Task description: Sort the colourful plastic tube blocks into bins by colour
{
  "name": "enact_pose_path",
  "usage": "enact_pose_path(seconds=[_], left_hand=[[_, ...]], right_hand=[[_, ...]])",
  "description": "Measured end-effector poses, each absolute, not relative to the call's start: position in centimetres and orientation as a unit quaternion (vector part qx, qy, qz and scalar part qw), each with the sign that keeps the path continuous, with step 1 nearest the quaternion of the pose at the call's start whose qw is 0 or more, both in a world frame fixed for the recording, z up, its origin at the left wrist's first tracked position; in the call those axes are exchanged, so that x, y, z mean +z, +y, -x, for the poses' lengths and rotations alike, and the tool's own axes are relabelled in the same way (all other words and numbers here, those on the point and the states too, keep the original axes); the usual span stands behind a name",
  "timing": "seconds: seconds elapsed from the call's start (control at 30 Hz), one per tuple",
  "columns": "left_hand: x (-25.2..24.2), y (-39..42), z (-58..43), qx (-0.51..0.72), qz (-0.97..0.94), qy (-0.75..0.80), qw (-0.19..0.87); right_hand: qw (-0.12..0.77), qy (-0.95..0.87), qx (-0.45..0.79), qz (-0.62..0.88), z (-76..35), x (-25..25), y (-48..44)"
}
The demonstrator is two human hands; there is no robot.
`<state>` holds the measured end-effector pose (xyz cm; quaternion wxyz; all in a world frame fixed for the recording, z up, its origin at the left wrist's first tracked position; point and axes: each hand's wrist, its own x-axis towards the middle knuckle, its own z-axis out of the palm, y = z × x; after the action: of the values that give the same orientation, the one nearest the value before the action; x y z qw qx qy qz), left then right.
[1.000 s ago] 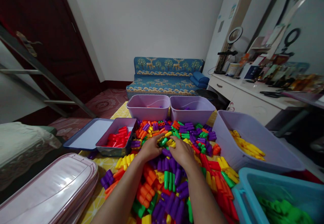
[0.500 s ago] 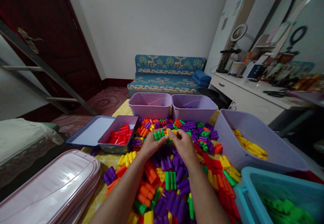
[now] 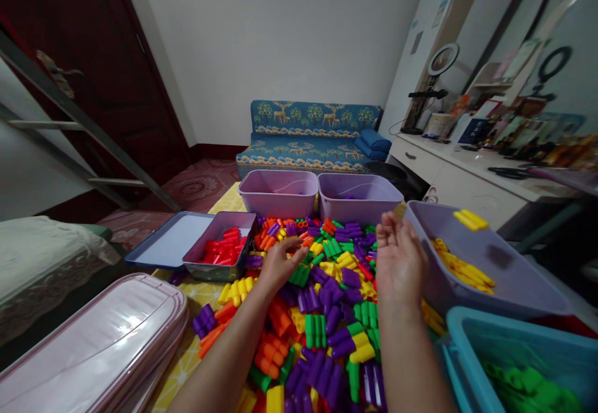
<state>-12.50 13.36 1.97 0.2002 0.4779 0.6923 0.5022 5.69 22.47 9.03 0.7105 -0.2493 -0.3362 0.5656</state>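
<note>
My left hand (image 3: 280, 267) hovers over the pile of plastic toy blocks, fingers stretched and thumb apart, with no block visible between them. A green block (image 3: 299, 275) lies just beneath its thumb. My right hand (image 3: 400, 258) is raised at the right side of the pile, palm up and fingers loosely spread, empty. A yellow block (image 3: 471, 220) is in mid-air over the large lilac bin (image 3: 523, 298), apart from my hand. Inside that bin lie several yellow blocks (image 3: 462, 268). Purple blocks (image 3: 322, 375), green, orange and yellow ones cover the table between my arms.
Two lilac bins (image 3: 278, 204) stand at the back of the table. At left, an open tin (image 3: 205, 270) holds red blocks (image 3: 224, 248). Pink lids (image 3: 107, 338) are stacked nearer me. A blue bin (image 3: 467, 338) with green blocks (image 3: 527, 388) sits at front right.
My right hand has swung right and opened, and a yellow block has left it toward the large lilac bin. My left hand has let go of the green block and opened.
</note>
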Motion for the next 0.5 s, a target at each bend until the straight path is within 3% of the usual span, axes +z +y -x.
enact_pose_path(seconds=[0.13,0.23,0.33,0.5], left_hand=[[4.3,12.0,12.8,0.354,-0.500,0.783,0.113],[4.9,11.3,13.1,0.266,-0.500,0.816,0.114],[4.5,11.2,13.3,0.234,-0.520,0.811,0.129],[3.6,11.5,13.1,0.252,-0.556,0.778,0.147]], right_hand=[[0.496,-0.525,0.575,0.385,-4.1,5.9,22.4],[0.296,-0.736,0.394,0.464,-3.1,4.3,21.9],[0.140,-0.828,0.221,0.496,-2.6,4.1,21.2],[0.089,-0.846,0.241,0.466,-2.1,3.7,21.0]])
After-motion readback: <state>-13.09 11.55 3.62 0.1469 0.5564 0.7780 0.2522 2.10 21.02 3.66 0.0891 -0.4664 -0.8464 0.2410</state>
